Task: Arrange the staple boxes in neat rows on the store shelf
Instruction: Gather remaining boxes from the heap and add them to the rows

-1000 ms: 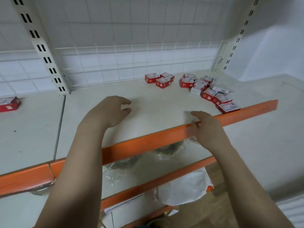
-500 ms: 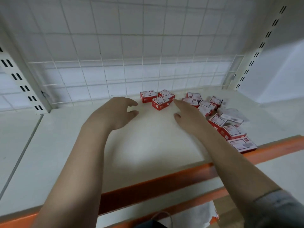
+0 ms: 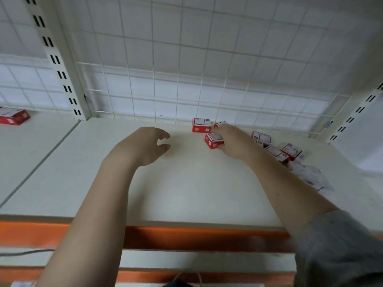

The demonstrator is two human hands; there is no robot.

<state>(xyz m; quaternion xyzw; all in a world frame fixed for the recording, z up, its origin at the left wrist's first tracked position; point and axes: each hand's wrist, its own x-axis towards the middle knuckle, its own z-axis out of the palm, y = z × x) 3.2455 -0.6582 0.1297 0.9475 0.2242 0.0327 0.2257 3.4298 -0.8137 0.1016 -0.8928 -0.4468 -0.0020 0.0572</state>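
Small staple boxes [image 3: 213, 140] are bright red with white label panels on top. A larger box [image 3: 12, 117] far to the left shares the same red and white. The shelf [image 3: 186, 193] surface is pale cream, its front edge [image 3: 196, 239] a vivid orange strip. Behind it, a white wire grid [image 3: 196, 69] forms a pattern of squares. Cream uprights [image 3: 56, 59] carry paired black slots. One grey sleeve [image 3: 342, 251] shows at lower right.

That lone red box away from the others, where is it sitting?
In the head view, the lone red box lies at the far left on the neighbouring shelf panel, left of the slotted upright.
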